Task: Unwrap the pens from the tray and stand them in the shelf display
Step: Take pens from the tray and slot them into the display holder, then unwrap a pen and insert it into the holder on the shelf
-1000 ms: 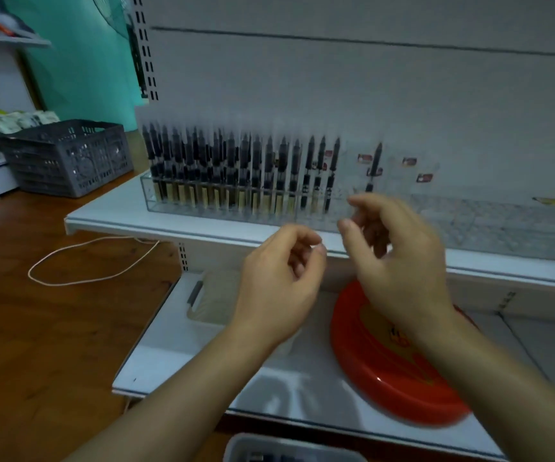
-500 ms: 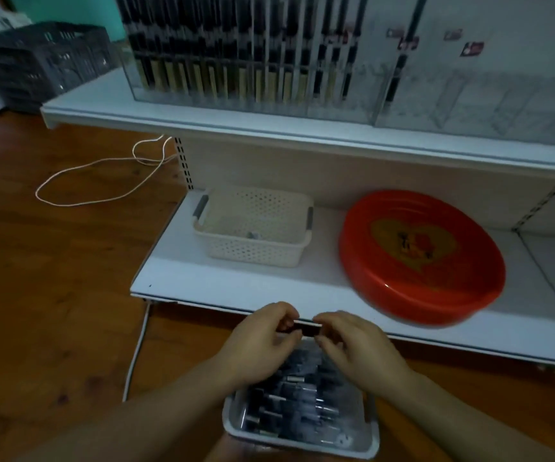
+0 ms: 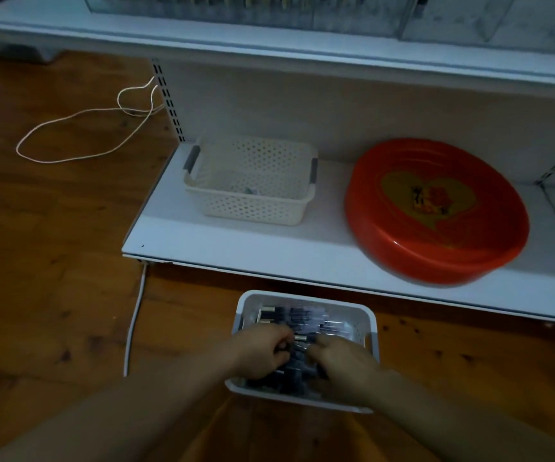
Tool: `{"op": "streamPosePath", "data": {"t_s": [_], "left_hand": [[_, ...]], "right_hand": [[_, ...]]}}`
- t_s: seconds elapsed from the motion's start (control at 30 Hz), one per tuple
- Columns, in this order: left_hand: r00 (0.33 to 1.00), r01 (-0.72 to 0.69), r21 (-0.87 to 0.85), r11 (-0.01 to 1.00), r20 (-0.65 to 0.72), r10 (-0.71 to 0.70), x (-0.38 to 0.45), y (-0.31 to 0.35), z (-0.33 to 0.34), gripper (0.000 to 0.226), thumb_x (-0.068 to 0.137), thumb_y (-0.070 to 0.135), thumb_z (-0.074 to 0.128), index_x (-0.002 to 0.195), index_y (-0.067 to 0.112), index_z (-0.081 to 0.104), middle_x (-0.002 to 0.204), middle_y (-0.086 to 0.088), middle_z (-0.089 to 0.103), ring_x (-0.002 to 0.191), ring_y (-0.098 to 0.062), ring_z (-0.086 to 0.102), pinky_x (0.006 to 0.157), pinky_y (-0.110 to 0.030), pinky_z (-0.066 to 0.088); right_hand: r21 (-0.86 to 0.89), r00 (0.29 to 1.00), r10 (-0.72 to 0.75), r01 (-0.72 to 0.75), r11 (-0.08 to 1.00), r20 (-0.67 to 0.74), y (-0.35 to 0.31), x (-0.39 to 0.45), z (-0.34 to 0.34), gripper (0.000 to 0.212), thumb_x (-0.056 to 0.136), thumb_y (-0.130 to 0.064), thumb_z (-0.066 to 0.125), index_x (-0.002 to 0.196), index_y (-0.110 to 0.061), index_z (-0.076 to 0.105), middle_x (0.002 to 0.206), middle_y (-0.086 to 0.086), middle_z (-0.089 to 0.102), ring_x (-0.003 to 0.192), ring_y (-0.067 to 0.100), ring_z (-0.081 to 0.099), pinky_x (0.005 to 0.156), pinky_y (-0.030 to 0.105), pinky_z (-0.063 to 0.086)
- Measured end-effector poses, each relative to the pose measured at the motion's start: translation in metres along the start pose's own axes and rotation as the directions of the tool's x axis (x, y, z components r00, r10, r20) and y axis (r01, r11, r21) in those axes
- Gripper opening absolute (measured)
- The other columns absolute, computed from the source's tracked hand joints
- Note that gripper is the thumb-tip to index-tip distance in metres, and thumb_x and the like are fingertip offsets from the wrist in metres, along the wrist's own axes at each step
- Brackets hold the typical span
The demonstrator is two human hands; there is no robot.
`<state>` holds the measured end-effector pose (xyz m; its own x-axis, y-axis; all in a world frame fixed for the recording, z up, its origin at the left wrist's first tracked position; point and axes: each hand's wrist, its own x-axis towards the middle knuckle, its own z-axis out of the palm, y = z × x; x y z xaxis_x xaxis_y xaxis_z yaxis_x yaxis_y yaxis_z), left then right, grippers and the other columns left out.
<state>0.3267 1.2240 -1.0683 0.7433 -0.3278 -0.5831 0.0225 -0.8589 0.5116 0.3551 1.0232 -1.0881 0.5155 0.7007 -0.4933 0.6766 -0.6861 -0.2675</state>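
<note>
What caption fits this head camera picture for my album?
Both hands, left hand and right hand, reach into the white tray of wrapped pens on the floor.

- Two hands in shot: left hand [image 3: 263, 353], right hand [image 3: 346, 365], both down in the near tray.
- One white tray [image 3: 367, 316], a heap of wrapped pens [image 3: 297, 320], too jumbled to count.
- One cream basket [image 3: 253, 208], far left.
- One red dish [image 3: 436, 211], far right.
- One looped cord [image 3: 79, 135] on the floor.
</note>
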Motion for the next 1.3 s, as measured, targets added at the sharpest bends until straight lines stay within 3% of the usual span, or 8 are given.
{"op": "streamPosePath", "data": {"t_s": [0.23, 0.4, 0.67, 0.73, 0.83, 1.0, 1.13, 1.3], "left_hand": [[0.995, 0.005, -0.03, 1.0, 0.096, -0.002, 0.003, -0.011, 0.01, 0.029, 0.105, 0.022, 0.043, 0.131, 0.015, 0.053, 0.121, -0.011, 0.06, 0.1, -0.025, 0.056, 0.088, -0.038, 0.046], [0.995, 0.022, -0.031, 0.999, 0.101, -0.019, 0.005, -0.009, 0.008, 0.032, 0.104, 0.019, 0.046, 0.135, 0.013, 0.052, 0.126, -0.011, 0.059, 0.108, -0.027, 0.055, 0.089, -0.034, 0.045], [0.998, 0.057, -0.327, 0.943, -0.004, -0.062, 0.002, -0.008, -0.021, 0.026, 0.106, 0.021, 0.044, 0.13, 0.017, 0.056, 0.113, -0.006, 0.062, 0.089, -0.016, 0.054, 0.071, -0.026, 0.044], [0.998, 0.037, -0.473, 0.88, -0.019, -0.053, -0.002, -0.006, -0.024, 0.02, 0.106, 0.016, 0.046, 0.12, 0.012, 0.059, 0.106, -0.007, 0.065, 0.087, -0.016, 0.058, 0.077, -0.03, 0.05], [0.998, -0.047, -0.624, 0.78, -0.055, 0.017, -0.005, 0.001, -0.035, 0.015, 0.105, 0.013, 0.047, 0.107, 0.014, 0.062, 0.098, -0.005, 0.07, 0.083, -0.014, 0.066, 0.079, -0.033, 0.053], [0.989, -0.15, -0.739, 0.657, -0.114, 0.098, -0.011, 0.022, -0.059, 0.018, 0.105, 0.013, 0.049, 0.116, 0.007, 0.061, 0.1, -0.011, 0.07, 0.084, -0.018, 0.068, 0.077, -0.027, 0.057], [0.972, -0.233, -0.764, 0.602, -0.197, 0.126, -0.017, 0.031, -0.072, 0.026, 0.103, 0.005, 0.049, 0.128, 0.003, 0.057, 0.109, -0.021, 0.07, 0.091, -0.022, 0.068, 0.083, -0.031, 0.058], [0.946, -0.318, -0.787, 0.528, -0.301, 0.122, -0.026, 0.038, -0.093, 0.014, 0.098, -0.003, 0.057, 0.111, -0.001, 0.058, 0.102, -0.022, 0.073, 0.084, -0.022, 0.071, 0.08, -0.035, 0.058]], "right_hand": [[0.074, 0.999, 0.053, -0.053, 0.996, 0.001, 0.005, 0.003, 0.01, 0.007, 0.094, -0.022, 0.058, 0.092, -0.016, 0.06, 0.096, 0.005, 0.061, 0.088, 0.023, 0.059, 0.081, 0.04, 0.055], [0.273, 0.987, 0.098, -0.061, 0.96, -0.127, 0.014, 0.005, 0.012, 0.016, 0.101, -0.027, 0.056, 0.086, -0.025, 0.06, 0.082, -0.007, 0.061, 0.076, 0.01, 0.058, 0.07, 0.03, 0.049], [0.763, 0.856, 0.357, 0.065, 0.643, -0.374, 0.014, 0.0, -0.035, 0.008, 0.101, -0.026, 0.06, 0.1, -0.031, 0.066, 0.086, -0.011, 0.074, 0.079, 0.015, 0.07, 0.076, 0.039, 0.057], [0.815, 0.823, 0.392, 0.139, 0.563, -0.412, 0.011, -0.002, -0.05, 0.01, 0.101, -0.02, 0.06, 0.104, -0.028, 0.066, 0.088, -0.01, 0.075, 0.082, 0.019, 0.071, 0.075, 0.038, 0.059], [0.825, 0.74, 0.454, 0.241, 0.511, -0.497, 0.009, -0.004, -0.073, 0.017, 0.099, -0.014, 0.063, 0.11, -0.027, 0.068, 0.089, -0.004, 0.076, 0.088, 0.013, 0.073, 0.079, 0.035, 0.06], [0.777, 0.62, 0.487, 0.374, 0.506, -0.615, -0.002, -0.008, -0.109, 0.02, 0.096, -0.013, 0.067, 0.104, -0.031, 0.065, 0.086, -0.004, 0.074, 0.079, 0.012, 0.07, 0.075, 0.042, 0.058], [0.71, 0.548, 0.467, 0.41, 0.573, -0.694, -0.001, -0.011, -0.127, 0.015, 0.095, -0.019, 0.068, 0.103, -0.032, 0.065, 0.085, -0.008, 0.067, 0.079, 0.015, 0.065, 0.073, 0.047, 0.056], [0.644, 0.458, 0.461, 0.438, 0.628, -0.76, 0.005, -0.014, -0.154, 0.01, 0.095, -0.021, 0.069, 0.103, -0.028, 0.068, 0.085, -0.005, 0.067, 0.079, 0.018, 0.063, 0.071, 0.037, 0.054]]}}
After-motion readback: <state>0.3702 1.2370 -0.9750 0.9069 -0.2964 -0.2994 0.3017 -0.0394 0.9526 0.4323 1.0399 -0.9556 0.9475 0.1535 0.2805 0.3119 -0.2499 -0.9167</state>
